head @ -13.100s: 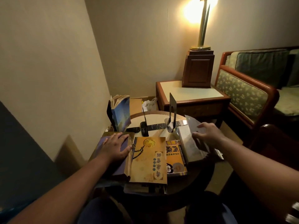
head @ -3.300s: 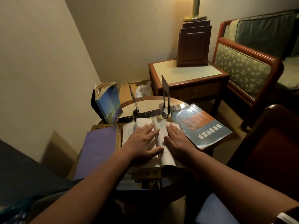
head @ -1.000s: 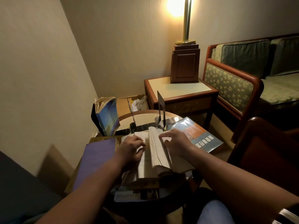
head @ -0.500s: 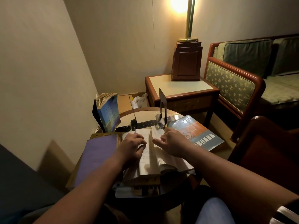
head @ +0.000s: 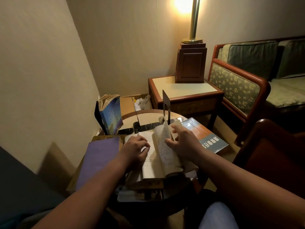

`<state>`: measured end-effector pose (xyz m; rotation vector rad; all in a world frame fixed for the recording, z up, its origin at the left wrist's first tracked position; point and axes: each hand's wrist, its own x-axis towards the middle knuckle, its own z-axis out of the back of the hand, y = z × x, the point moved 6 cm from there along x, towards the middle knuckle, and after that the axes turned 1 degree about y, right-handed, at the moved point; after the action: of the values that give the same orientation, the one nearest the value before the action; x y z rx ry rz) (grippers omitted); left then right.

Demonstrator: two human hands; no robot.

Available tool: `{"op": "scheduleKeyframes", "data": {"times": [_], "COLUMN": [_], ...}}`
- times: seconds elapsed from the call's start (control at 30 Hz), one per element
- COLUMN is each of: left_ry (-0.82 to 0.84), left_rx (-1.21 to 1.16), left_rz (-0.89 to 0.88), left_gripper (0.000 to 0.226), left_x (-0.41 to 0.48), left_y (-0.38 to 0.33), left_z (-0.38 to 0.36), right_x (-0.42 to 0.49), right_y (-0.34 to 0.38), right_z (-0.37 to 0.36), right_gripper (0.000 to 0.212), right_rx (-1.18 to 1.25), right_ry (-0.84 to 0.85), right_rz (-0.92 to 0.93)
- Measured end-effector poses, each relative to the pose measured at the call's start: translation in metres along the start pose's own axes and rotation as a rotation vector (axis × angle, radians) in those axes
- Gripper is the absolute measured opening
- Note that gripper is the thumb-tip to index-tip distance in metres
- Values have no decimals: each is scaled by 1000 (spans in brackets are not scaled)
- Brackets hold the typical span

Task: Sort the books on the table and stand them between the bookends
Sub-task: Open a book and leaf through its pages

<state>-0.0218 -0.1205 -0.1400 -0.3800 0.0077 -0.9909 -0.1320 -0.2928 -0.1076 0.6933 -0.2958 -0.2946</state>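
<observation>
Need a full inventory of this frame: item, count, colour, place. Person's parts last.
open book: 1, white pages, centre of the round table, on a stack of other books
purple book: 1, purple, flat at the table's left
blue-orange book: 1, blue and orange, flat at the table's right edge
standing book: 1, blue cover, upright at far left of the table
bookend: 1 clear, dark, upright behind the open book
round table: 1, wood rim
side table: 1, wood, pale top, beyond
lamp: 1, brass stem, wooden base, on the side table
sofa: 1, green patterned, right
left hand: pressing the left page
right hand: turning pages
</observation>
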Motion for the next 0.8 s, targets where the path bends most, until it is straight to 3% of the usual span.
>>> {"op": "scheduleKeyframes", "data": {"times": [0.13,0.27,0.4,0.5,0.8], "left_ry": [82,180,373,425,460], "left_rx": [125,303,395,304,235], "left_rz": [87,0,-69,-37,7], "left_gripper": [60,92,91,89,115], "left_x": [7,9,12,15,16], "left_y": [-6,-27,-37,-39,-52], "left_z": [-1,-7,-18,-18,-23], "right_x": [-5,-6,-11,-17,-37], "right_y": [-15,-33,-55,-65,-57], "right_z": [16,21,16,9,-22], "right_gripper": [67,65,69,69,42], "right_rx": [-51,-132,-165,-213,-338], "right_ry": [-92,-43,5,-9,-2], "right_rz": [69,79,-48,-76,117]}}
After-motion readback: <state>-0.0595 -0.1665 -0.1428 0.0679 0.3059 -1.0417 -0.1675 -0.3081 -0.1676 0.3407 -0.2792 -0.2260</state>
